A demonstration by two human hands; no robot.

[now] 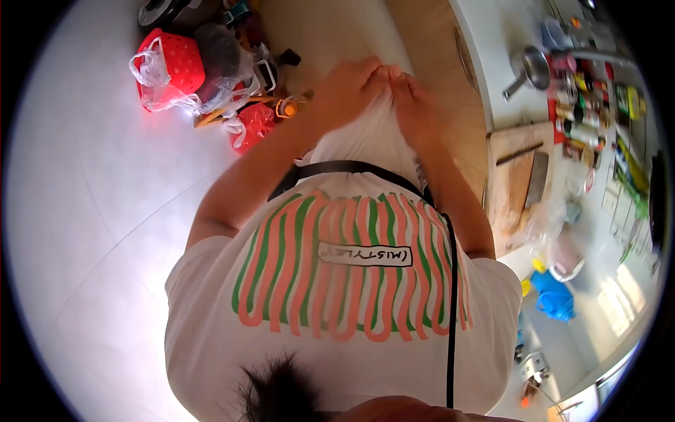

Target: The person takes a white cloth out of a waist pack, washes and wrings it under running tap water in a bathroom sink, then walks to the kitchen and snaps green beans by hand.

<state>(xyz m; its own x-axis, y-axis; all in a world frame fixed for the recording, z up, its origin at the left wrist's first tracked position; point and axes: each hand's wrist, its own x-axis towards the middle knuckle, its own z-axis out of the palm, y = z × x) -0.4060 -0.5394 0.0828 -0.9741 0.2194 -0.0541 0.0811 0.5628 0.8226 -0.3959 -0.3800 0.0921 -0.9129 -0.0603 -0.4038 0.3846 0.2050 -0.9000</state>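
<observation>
I wear a white T-shirt (337, 380) with green and pink wavy stripes on the front. A black strap (351, 167) runs around my waist, and a thin black cord (452, 316) hangs down over the shirt. Beyond the strap, white cloth (369, 133), seemingly the shirt's lower part, is drawn out to a narrow point in front of me. At that point my left hand (355, 81) is closed on the cloth. Close beside it, my right hand (411, 95) also pinches the cloth, its fingertips meeting the left ones.
A countertop on the right bears a wooden cutting board (503, 169) with a cleaver (537, 179), a metal pan (535, 68), several bottles and a blue bag-like item (553, 297). A red basket (184, 62) and plastic bags (253, 126) stand on the left.
</observation>
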